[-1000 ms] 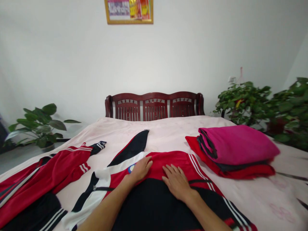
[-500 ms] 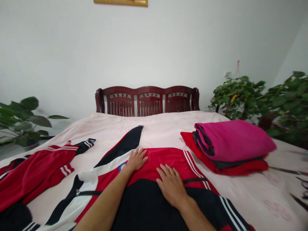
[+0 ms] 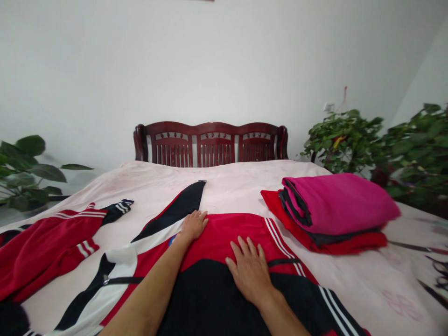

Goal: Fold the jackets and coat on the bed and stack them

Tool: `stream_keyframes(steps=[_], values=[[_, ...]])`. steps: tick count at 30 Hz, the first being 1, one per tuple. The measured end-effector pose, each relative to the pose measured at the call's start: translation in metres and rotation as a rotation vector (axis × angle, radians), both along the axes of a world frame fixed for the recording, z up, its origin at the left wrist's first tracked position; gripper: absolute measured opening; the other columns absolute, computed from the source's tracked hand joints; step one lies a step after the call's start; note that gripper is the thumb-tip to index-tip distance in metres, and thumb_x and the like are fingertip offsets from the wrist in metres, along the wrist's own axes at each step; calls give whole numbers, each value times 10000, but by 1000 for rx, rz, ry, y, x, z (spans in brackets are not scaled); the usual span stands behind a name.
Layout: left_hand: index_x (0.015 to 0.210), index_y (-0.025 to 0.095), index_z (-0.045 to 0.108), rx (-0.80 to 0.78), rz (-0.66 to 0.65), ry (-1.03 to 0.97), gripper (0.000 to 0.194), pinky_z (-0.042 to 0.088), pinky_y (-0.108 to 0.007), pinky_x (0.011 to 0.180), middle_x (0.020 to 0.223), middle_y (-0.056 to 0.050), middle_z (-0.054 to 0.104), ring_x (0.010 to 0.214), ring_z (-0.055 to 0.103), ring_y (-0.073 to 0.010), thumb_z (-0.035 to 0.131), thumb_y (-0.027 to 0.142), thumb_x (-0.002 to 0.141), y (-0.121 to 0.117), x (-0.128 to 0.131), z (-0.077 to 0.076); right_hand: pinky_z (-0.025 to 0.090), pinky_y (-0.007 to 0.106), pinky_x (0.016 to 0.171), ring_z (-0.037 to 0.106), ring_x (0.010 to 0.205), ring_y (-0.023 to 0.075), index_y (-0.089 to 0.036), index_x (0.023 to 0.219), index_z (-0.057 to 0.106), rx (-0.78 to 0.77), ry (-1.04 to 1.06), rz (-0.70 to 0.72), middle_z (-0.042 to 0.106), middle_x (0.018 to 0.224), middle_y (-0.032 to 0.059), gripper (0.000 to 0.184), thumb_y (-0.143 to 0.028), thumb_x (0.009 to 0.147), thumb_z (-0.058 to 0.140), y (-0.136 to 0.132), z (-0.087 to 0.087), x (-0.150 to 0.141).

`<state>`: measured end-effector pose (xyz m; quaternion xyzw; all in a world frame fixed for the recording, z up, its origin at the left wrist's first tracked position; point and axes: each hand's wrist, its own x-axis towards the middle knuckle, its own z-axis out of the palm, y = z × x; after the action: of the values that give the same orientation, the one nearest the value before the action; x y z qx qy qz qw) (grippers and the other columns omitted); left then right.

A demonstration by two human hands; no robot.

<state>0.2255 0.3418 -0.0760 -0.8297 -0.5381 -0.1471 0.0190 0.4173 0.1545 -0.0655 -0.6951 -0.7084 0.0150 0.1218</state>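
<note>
A red, black and white jacket [image 3: 206, 294] lies spread on the bed in front of me, with white stripes on its right side and a zipper down the white left part. Its black sleeve [image 3: 175, 205] stretches away towards the headboard. My left hand [image 3: 193, 226] rests flat on the jacket's far edge, where white meets red, partly covering a round blue badge [image 3: 171, 240]. On the border between the red and black panels lies my right hand [image 3: 250, 269], palm down with fingers spread. Neither hand grips the cloth.
Right of the jacket sits a folded stack with a magenta cloth [image 3: 343, 205] on top. Scissors [image 3: 439, 273] lie at the right edge. Another red garment [image 3: 59, 247] is at left on the pink sheet [image 3: 238, 186]. Beyond are a wooden headboard [image 3: 215, 144] and plants [image 3: 345, 140].
My left hand has shifted slightly away from me and covers more of the badge. My right hand's fingers are spread a little wider. The view has tilted slightly down.
</note>
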Motion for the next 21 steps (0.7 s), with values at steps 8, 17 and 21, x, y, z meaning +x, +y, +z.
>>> stream_keyframes(steps=[8,17,21], values=[[1262,230,633,76,-197,-62,420,403,-340,1087,1300,-72,639,1195,568,-203,324,367,1014,-31,0,11,308,447,1111,453,1314,270,-249,1211,672,208,22,45,549,1419,90,390,-377,989,377,-2,10,0],[1450,192,484,-11,-212,13,566,325,-451,1154,1525,-129,462,1383,441,-287,376,497,985,-25,-1,-5,411,421,958,533,1110,259,-242,1243,627,190,11,101,626,1232,73,355,-353,980,417,1,7,-4],[1477,187,445,-32,-200,19,597,296,-460,1169,1558,-142,414,1428,386,-292,353,518,989,-22,-1,-9,408,416,963,530,1110,255,-243,1241,626,186,20,110,626,1231,67,350,-336,977,416,1,8,-4]])
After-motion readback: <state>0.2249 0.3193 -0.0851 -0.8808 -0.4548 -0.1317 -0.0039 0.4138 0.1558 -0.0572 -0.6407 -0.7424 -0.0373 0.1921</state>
